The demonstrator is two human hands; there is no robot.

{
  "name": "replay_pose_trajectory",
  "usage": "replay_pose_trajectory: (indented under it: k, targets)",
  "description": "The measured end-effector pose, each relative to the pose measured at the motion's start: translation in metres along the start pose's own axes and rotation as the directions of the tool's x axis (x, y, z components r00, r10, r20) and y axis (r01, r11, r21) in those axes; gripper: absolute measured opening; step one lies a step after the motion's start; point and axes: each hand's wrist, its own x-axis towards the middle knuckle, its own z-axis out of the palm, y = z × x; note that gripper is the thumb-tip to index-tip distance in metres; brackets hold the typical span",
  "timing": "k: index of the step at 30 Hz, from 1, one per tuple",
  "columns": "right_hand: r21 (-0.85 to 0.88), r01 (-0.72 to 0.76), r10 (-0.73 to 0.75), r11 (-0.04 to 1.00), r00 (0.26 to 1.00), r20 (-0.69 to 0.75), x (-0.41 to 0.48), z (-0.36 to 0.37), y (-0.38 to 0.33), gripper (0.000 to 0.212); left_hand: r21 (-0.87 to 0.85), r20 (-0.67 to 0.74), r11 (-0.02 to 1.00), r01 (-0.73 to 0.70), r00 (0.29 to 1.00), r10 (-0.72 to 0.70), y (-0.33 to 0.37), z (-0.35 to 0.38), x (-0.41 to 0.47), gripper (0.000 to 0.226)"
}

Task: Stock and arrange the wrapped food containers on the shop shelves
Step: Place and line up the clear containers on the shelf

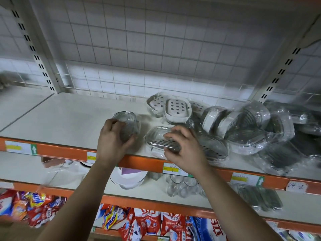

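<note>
On the white top shelf [66, 117], my left hand [112, 140] grips a clear grey ribbed container [126, 120] in plastic wrap, near the shelf's front edge. My right hand [184, 146] holds a second wrapped ribbed container [156, 138] lying flat just to the right of the first. Behind them lie white wrapped containers with dotted lids [177, 108]. To the right is a loose pile of wrapped grey and white containers [243, 126], several tipped on edge.
An orange shelf rail [66, 151] with price tags runs along the front edge. A wire grid backs the shelf. The shelf below holds white bowls [128, 178] and glass cups [180, 185]. Bagged detergent packs [149, 223] fill the lowest shelf.
</note>
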Motion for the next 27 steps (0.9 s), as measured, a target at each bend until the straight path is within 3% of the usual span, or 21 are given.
replay_pose_trajectory:
  k: [6, 15, 24, 27]
  targets:
    - [0.069, 0.028, -0.013, 0.997, 0.978, -0.210, -0.008, -0.011, -0.009, 0.033, -0.062, -0.080, 0.997, -0.052, 0.996, 0.047, 0.014, -0.010, -0.005, 0.053]
    - [0.066, 0.065, -0.039, 0.996, 0.939, -0.341, -0.047, -0.050, 0.006, 0.034, -0.105, -0.123, 0.981, -0.164, 0.981, 0.151, 0.065, -0.014, -0.025, 0.058]
    - [0.075, -0.080, 0.105, 0.994, 0.898, -0.427, -0.121, -0.125, 0.057, 0.036, -0.107, -0.128, 0.961, -0.255, 0.962, 0.241, 0.163, 0.013, -0.078, 0.054]
    - [0.056, -0.068, 0.086, 0.996, 0.886, -0.455, -0.156, -0.157, 0.086, 0.035, -0.106, -0.112, 0.951, -0.291, 0.954, 0.279, 0.208, 0.035, -0.108, 0.055]
